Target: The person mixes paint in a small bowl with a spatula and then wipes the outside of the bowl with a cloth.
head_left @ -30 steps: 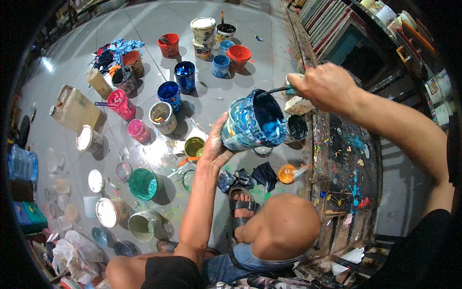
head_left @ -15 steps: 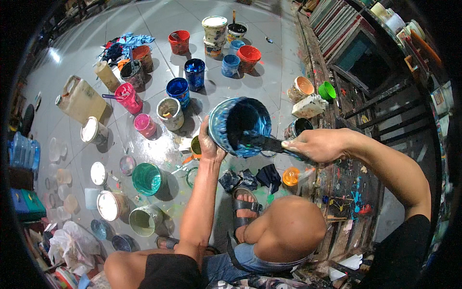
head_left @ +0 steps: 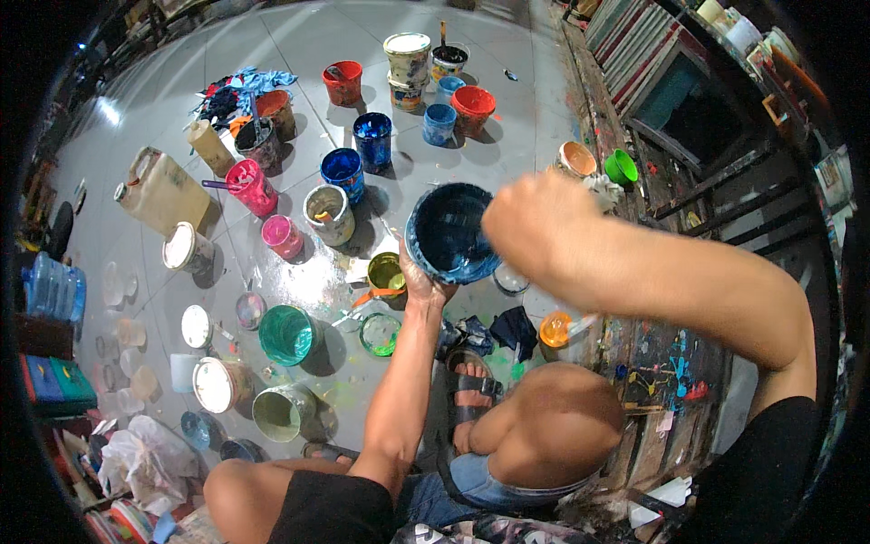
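My left hand (head_left: 421, 276) is wrapped round the side of a paint-smeared blue bucket (head_left: 446, 231), held up over the floor with its mouth turned toward the camera and dark blue paint inside. My right hand (head_left: 536, 222), slightly blurred, is a closed fist over the bucket's right rim; what it grips is hidden behind it. An olive paint pot (head_left: 387, 267) with an orange tool (head_left: 372, 296) beside it stands just left of my left hand. My bent knee (head_left: 562, 408) is below the hands.
Several paint pots (head_left: 344, 168) stand about the tiled floor (head_left: 272, 54), with rags (head_left: 249, 86), a jerrycan (head_left: 168, 195), lids (head_left: 197, 326) and a bag (head_left: 149, 462). A paint-stained wooden board (head_left: 662, 372) and stacked frames (head_left: 634, 50) line the right side.
My right hand has swung down from high at the right, then inward to the bucket's rim. The dark tool seen in it earlier is now hidden. The bucket has tilted during these movements.
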`<state>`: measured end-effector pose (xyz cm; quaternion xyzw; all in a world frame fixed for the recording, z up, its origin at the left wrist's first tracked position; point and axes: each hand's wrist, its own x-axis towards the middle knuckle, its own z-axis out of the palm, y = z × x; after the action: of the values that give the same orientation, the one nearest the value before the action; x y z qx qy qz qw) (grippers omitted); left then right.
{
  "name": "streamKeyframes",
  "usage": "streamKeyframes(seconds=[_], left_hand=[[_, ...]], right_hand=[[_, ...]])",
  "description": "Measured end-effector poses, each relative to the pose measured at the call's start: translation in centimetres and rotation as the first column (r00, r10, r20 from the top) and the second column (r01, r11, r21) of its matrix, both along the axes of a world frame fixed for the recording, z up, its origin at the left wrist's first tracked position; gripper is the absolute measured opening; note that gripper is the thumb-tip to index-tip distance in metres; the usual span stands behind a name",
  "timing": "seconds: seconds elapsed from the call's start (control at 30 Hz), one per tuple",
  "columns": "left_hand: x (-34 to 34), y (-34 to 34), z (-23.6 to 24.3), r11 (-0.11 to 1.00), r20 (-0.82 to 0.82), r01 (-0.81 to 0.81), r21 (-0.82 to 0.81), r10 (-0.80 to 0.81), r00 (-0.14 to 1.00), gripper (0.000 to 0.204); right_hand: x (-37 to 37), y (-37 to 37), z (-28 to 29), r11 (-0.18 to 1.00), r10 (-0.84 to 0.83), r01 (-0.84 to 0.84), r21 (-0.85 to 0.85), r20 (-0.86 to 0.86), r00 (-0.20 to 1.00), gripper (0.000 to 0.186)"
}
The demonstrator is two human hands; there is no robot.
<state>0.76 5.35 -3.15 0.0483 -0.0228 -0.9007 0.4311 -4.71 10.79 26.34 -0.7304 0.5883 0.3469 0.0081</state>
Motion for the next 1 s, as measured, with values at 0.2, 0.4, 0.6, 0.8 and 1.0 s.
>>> streamKeyframes(seconds=[0.2,0.4,0.6,0.8,1.0], left_hand=[[2.3,0.2,-0.8,0.999,0.027,0.037,-0.018,-0.036,0.999,0.068],[2.5,-0.1,-1.4,0.997,0.049,-0.069,-0.019,0.070,0.996,0.066],[1.7,0.4,-0.7,0.999,0.034,0.015,0.038,-0.016,0.999,0.065],[2.4,0.5,-1.3,0.997,0.044,-0.012,0.075,0.009,0.999,0.062],[1.6,1.0,-0.6,0.994,0.015,0.056,0.098,-0.058,0.998,0.061]], right_hand=[[-1.7,0.9,-2.2,1.000,0.011,-0.012,-0.018,-0.031,0.999,0.017],[4.0,0.9,-3.1,0.991,0.020,-0.030,0.127,0.078,0.997,0.016],[-0.6,-0.9,-3.3,0.995,0.064,-0.071,-0.064,-0.107,0.992,0.014],[1.9,2.6,-3.9,0.996,0.082,-0.083,0.035,0.029,0.996,0.017],[-0.1,-0.7,-4.9,0.955,0.155,-0.180,-0.237,-0.121,0.980,0.010]])
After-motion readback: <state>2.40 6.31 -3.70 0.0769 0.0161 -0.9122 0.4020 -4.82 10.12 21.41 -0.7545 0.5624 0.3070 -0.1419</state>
